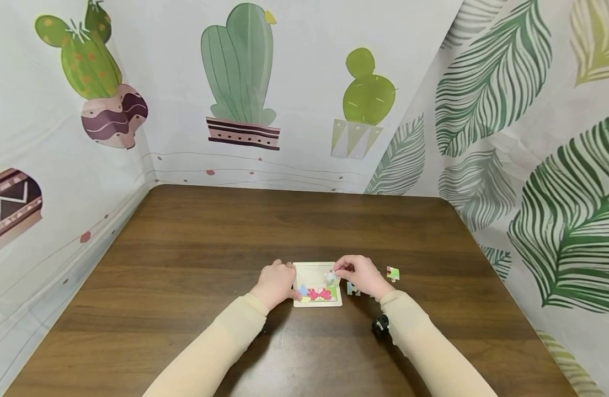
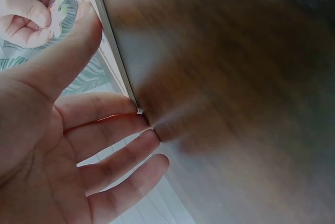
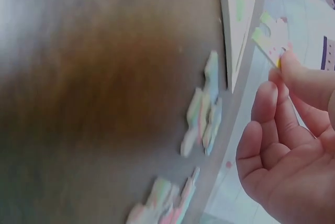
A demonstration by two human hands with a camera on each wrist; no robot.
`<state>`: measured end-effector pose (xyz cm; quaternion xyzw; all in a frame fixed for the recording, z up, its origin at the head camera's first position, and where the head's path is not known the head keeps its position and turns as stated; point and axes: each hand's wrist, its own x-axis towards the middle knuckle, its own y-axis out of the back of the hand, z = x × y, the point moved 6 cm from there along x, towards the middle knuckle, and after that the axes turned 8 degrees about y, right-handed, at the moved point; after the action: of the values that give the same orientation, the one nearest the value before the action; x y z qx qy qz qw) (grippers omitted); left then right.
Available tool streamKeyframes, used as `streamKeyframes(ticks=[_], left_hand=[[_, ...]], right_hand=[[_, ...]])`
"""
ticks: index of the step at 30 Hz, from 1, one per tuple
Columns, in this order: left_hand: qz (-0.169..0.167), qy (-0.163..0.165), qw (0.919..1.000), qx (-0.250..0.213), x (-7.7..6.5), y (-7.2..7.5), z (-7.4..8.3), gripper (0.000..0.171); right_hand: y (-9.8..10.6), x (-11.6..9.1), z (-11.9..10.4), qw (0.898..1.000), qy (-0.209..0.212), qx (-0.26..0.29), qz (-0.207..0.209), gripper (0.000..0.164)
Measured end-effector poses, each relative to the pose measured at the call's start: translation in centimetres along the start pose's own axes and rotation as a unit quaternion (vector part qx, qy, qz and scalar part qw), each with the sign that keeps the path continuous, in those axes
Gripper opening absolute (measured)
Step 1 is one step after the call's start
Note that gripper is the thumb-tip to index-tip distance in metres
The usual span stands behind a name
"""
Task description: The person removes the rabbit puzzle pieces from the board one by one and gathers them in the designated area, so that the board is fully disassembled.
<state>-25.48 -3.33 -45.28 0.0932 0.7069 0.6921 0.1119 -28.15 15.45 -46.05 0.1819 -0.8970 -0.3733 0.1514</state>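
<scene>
A shallow white puzzle tray (image 1: 311, 267) lies on the table, its lower part filled with joined pieces showing a red and green picture (image 1: 320, 294). My left hand (image 1: 276, 284) rests at the tray's left side. In the left wrist view its thumb (image 2: 86, 28) lies on the rim, and the nearly straight fingers touch the edge near one corner. Over the tray's right part, my right hand (image 1: 361, 275) pinches a puzzle piece (image 3: 273, 41) between thumb and index finger. That piece is pale with green edges and pink spots.
Loose puzzle pieces (image 3: 201, 116) lie on the wooden table (image 1: 225, 231) to the right of the tray, partly under my right hand. Another piece (image 1: 393, 273) lies farther right. A small black device (image 1: 381, 325) is at my right wrist. Cloth with printed plants surrounds the table.
</scene>
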Motion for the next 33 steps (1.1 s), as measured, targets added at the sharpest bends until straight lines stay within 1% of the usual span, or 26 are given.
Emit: streamKeyframes(ticks=[3,9,11,18,20,25,32,33], left_hand=[[-0.001,0.000,1.0000,-0.002,0.0,0.0,0.0,0.066],[-0.007,0.003,1.0000,-0.003,0.0,-0.1,-0.1,0.066],[-0.006,0.004,1.0000,-0.002,0.0,-0.1,-0.2,0.067],[-0.008,0.003,1.0000,-0.001,0.0,-0.1,-0.1,0.069],[-0.010,0.003,0.9999,0.001,0.0,-0.1,-0.1,0.070],[-0.015,0.003,0.9999,0.003,0.1,-0.1,-0.2,0.072],[-0.017,0.002,0.9999,0.002,0.0,0.0,-0.2,0.076],[-0.016,0.002,0.9999,0.000,0.0,0.0,-0.2,0.076]], right_hand=[[0.8,-0.2,0.6,1.000,-0.008,0.001,0.004,0.008],[2.0,-0.8,1.7,1.000,-0.004,-0.001,0.008,0.004],[2.4,-1.1,2.0,1.000,-0.002,0.004,0.005,0.005],[3.6,-2.4,3.2,0.999,-0.024,0.036,-0.017,0.005],[4.0,-2.7,3.4,0.999,-0.020,0.042,-0.024,0.005],[5.2,-3.6,4.4,0.999,-0.018,0.038,-0.032,0.006],[6.5,-4.9,5.8,0.998,-0.045,0.036,-0.034,0.006],[6.6,-5.1,5.9,0.998,-0.041,0.033,-0.037,0.006]])
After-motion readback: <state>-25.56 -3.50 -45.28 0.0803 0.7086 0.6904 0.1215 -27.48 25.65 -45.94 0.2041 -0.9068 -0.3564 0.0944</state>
